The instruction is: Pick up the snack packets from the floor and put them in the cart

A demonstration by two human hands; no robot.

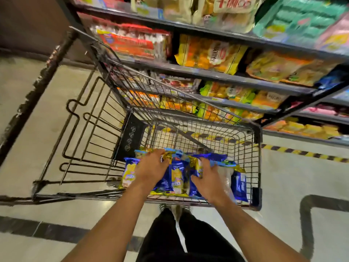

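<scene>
Both hands were inside the black wire shopping cart (257, 140), on the blue and yellow foil snack packets (177, 176).

The left hand (152, 167) rested on the packets with curled fingers and seemed to grip a gold packet edge just beyond its fingertips. The right hand (206, 178) pinched another packet edge on its thumb side. The packets lay in a row under and between both hands, long axes pointing away from the person. I judged that releasing them was the next move; both hands were equally near.
</scene>
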